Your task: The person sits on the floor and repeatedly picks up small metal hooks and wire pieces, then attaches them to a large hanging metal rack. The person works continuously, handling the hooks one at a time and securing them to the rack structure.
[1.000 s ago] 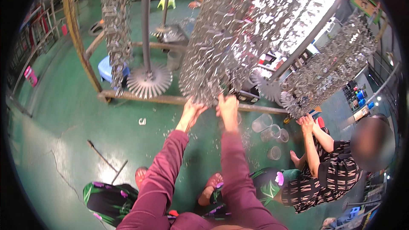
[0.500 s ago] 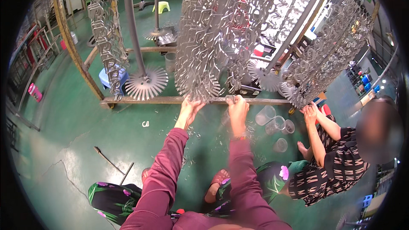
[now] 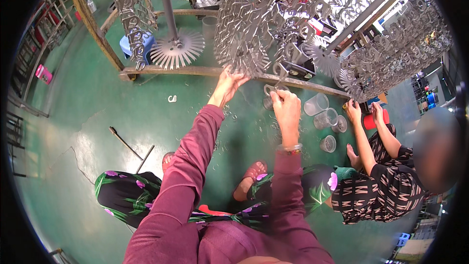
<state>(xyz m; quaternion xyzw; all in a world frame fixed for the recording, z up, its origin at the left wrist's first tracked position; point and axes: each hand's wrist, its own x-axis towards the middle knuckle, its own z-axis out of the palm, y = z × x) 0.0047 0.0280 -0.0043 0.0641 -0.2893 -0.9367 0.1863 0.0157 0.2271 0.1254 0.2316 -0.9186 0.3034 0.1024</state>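
Linked grey metal clips (image 3: 244, 14) hang in a dense bunch from the rack above a slotted metal disc (image 3: 244, 58). My left hand (image 3: 225, 88) touches the disc's lower edge, its fingers bent closed; what lies between them is hidden. Lower and to the right, my right hand (image 3: 287, 110) pinches, thumb against fingers, near a clear plastic cup (image 3: 267, 101) on the floor. Whatever is in that pinch is too small to name. A single strand of clips (image 3: 280, 71) dangles just above the right fingertips.
A wooden rail (image 3: 190, 71) runs across in front of me. Clear cups (image 3: 326, 118) stand at right, beside a seated co-worker's hands (image 3: 354, 112). A loose clip (image 3: 172, 99), small rings and a metal T-shaped tool (image 3: 129, 142) lie on the floor. Another slotted disc (image 3: 178, 51) is at left.
My right hand has come down from the rail, away from the hanging clips. My left hand stays by the disc. The co-worker's hands have moved apart. The whole view has shifted.
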